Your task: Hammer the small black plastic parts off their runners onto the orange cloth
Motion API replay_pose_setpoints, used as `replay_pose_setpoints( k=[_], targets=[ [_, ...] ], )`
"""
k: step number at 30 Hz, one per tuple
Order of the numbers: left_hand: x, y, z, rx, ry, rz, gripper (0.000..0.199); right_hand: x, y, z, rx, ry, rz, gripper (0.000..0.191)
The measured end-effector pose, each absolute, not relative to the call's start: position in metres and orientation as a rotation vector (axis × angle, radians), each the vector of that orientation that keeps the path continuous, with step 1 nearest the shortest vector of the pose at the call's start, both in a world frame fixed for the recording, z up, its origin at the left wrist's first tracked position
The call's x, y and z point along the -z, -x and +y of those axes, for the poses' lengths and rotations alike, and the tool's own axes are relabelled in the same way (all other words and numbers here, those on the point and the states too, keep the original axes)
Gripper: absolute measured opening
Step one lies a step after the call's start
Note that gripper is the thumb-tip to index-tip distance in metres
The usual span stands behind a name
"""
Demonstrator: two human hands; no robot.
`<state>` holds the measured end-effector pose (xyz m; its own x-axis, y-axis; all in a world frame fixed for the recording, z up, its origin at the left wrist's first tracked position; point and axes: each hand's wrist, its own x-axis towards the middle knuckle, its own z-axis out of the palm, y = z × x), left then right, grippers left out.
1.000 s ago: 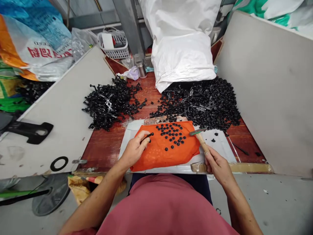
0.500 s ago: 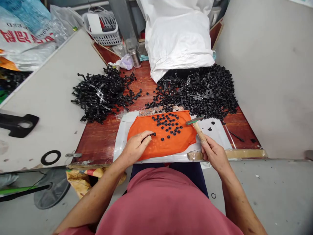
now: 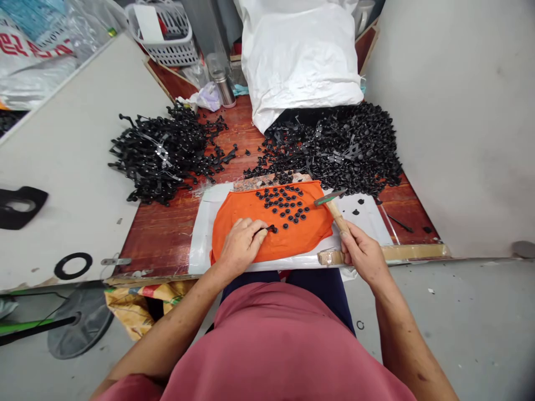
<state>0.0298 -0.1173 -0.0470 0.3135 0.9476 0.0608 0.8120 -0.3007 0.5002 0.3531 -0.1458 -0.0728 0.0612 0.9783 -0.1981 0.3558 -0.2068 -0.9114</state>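
An orange cloth [image 3: 234, 220] lies on white sheeting at the table's front edge, with several small round black pieces [image 3: 287, 204] spread over its right half. My left hand [image 3: 243, 244] is closed over the cloth, pinching a short black strip [image 3: 264, 229] whose tip meets one of the lowest round pieces. To the right, my right hand [image 3: 363, 250] grips the wooden handle of a small hammer [image 3: 337, 216]. The green and grey hammer head is raised by the cloth's upper right edge.
A heap of black strips [image 3: 163, 153] is on the left, a larger heap of black pieces [image 3: 355, 147] at the back right. Behind stand a white sack [image 3: 301, 55], a metal flask [image 3: 224, 89] and a basket [image 3: 171, 50]. A taped bar [image 3: 413, 252] lines the front edge.
My left hand has moved right across the cloth, bringing the strip's tip to a round piece. My right hand still holds the hammer in nearly the same place. The view has shifted slightly.
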Motion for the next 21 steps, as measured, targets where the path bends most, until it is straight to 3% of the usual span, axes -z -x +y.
replay_pose_setpoints(
  k=[21],
  targets=[
    [0.0525, -0.0352, -0.1238, -0.544, -2.237, 1.676, 0.031, 0.0719, -0.3519, -0.1452, -1.096, 1.660, -1.380, 0.055]
  ],
)
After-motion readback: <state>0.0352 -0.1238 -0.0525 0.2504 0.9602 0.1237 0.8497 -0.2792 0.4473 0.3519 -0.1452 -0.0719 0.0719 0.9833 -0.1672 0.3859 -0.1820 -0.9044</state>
